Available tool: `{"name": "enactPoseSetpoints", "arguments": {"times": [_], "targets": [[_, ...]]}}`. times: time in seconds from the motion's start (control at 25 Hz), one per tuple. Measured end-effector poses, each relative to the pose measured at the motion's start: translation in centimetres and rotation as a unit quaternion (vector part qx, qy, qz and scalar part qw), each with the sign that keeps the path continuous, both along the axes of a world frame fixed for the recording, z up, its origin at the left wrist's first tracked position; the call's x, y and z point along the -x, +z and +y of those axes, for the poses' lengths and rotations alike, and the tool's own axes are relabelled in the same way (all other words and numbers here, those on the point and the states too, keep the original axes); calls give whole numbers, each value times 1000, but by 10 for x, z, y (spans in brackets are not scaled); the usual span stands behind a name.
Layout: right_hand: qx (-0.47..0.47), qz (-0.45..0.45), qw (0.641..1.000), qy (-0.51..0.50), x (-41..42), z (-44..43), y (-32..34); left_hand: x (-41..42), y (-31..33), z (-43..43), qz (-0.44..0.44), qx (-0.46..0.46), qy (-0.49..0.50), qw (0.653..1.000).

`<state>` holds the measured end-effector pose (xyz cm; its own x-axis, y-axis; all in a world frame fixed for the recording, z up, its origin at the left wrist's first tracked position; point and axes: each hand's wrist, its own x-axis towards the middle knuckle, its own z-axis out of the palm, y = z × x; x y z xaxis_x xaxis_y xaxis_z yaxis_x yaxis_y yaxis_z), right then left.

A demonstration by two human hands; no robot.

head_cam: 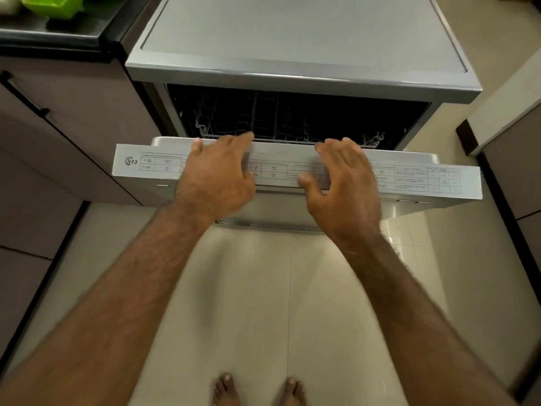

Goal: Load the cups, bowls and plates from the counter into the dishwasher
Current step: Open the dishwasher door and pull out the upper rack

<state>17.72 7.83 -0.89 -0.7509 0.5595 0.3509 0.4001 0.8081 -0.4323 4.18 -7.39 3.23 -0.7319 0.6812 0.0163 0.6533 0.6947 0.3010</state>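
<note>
Bare feet [225, 391] are cut off at the frame's bottom. The left grip [216, 171] and right grip [345, 177], fingers straight and holding nothing, are spread over the top edge of the part-lowered dishwasher door [415, 175]. Its label [131, 161] reads "13"; the rest is too blurred to read. Beyond, a rack [222, 124] shows dimly, and a green bowl [52, 5] sits cropped on the tabletop [58, 27].

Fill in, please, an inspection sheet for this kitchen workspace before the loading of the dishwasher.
Surface: dark counter, upper left; only its corner shows.
Job's things: green bowl on counter; dishwasher door partly open; wire rack inside, contents too dark to tell.
Clutter: pale object beside bowl, unclear.
Grips: left hand and right hand, fingers extended, resting on door's top edge.
Cables: nothing seen.
Surroundings: brown cabinets, tiled floor, bare feet.
</note>
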Motion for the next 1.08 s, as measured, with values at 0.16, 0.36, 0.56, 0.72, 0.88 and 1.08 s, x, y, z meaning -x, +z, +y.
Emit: {"name": "enactPoseSetpoints", "arguments": {"times": [0.16,0.36,0.56,0.72,0.88,1.08], "targets": [[9,-71,997,17,-29,-12,-6,-20,-11,-25,15,1,-28,999],[30,-76,997,-17,-81,-55,-24,-70,-46,-69,-3,13,-30,999],[74,-202,976,-29,-138,-113,-70,-130,-108,-117,-21,132,-59,989],[118,-267,956,-45,-187,-169,-131,-197,-175,-163,-44,168,-66,983],[172,-300,938,-14,-229,-206,-205,-241,-253,-208,-106,176,-67,976],[201,-372,904,54,-270,-231,-292,-274,-337,-236,-184,242,-88,949]]}}
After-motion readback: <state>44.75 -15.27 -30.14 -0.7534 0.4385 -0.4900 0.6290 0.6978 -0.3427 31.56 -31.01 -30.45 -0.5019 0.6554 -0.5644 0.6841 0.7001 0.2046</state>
